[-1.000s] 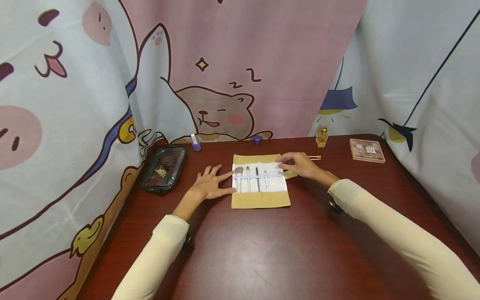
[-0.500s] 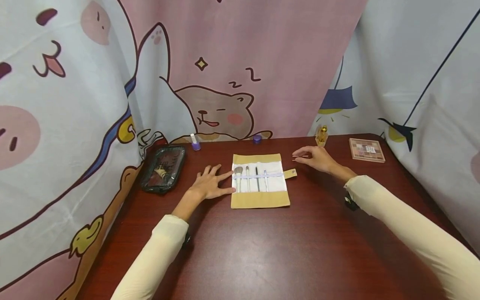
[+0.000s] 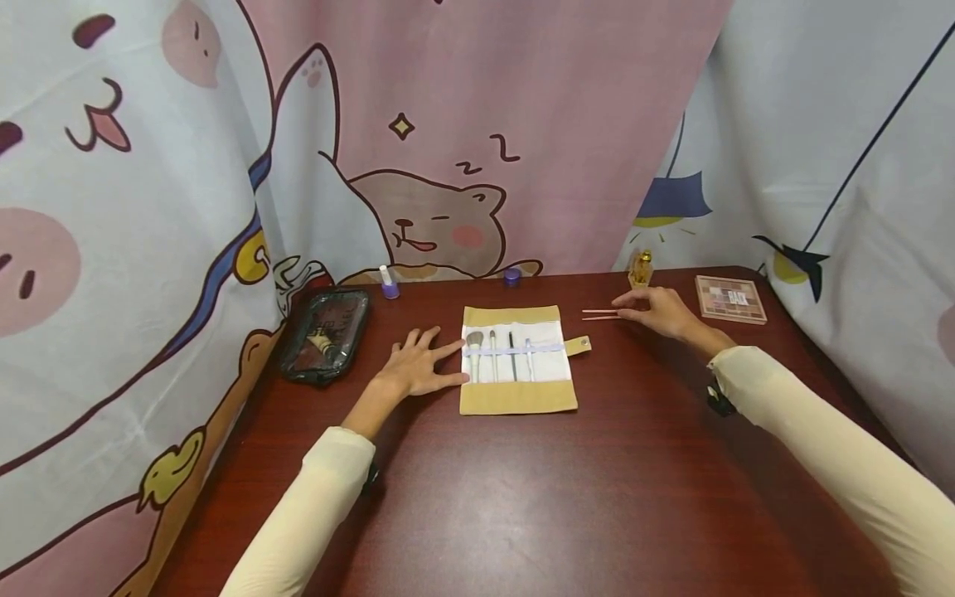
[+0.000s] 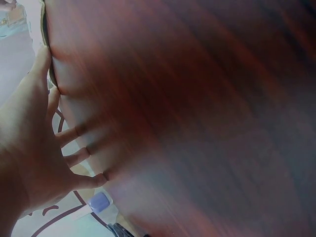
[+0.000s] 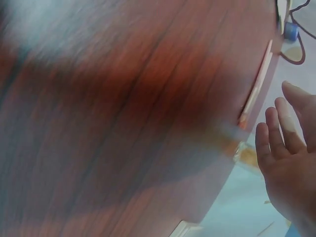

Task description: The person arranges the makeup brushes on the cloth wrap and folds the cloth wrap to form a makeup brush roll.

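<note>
Both arms in snug pale cream long sleeves (image 3: 313,506), a small dark strap-on gadget (image 3: 718,400) at each wrist, hands bare.

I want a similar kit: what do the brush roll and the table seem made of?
The brush roll looks like matte woven cloth, tan outside with a white lining: it lies flat, soft-edged, no shine. The table looks like glossy dark red-brown wood or veneer: visible grain, soft reflections.

Tan-and-white brush roll (image 3: 518,398); pink sticks (image 3: 599,314); dark red-brown table (image 3: 537,497); cream sleeves (image 3: 313,506).
</note>
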The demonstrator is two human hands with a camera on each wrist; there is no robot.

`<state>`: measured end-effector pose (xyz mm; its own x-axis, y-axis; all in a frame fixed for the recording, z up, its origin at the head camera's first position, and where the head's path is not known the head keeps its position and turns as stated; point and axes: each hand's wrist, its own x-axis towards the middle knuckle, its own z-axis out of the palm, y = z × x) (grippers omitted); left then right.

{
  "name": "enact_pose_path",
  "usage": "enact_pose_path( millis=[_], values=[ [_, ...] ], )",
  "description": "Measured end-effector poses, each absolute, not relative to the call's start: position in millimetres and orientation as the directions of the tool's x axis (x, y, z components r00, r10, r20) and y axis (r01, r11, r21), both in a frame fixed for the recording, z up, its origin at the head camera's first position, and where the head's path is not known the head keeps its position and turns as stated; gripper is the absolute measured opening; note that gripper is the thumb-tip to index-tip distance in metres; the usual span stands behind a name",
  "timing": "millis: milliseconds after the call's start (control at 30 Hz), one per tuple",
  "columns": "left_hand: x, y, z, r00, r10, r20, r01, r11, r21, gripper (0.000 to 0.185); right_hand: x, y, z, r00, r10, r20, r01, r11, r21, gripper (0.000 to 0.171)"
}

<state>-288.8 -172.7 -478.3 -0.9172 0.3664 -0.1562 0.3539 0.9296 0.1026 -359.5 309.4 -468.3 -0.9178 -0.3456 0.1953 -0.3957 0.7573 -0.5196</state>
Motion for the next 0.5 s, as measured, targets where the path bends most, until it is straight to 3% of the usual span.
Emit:
enact_pose_path(
  millis=[500],
  values=[
    [-289,-173,-478,-0.917,0.365,-0.162,0.352,0.930,0.104,0.083,-364,322,-478,-0.906,-0.388,0.167,-0.420,0.783,-0.459,0.020]
  ],
)
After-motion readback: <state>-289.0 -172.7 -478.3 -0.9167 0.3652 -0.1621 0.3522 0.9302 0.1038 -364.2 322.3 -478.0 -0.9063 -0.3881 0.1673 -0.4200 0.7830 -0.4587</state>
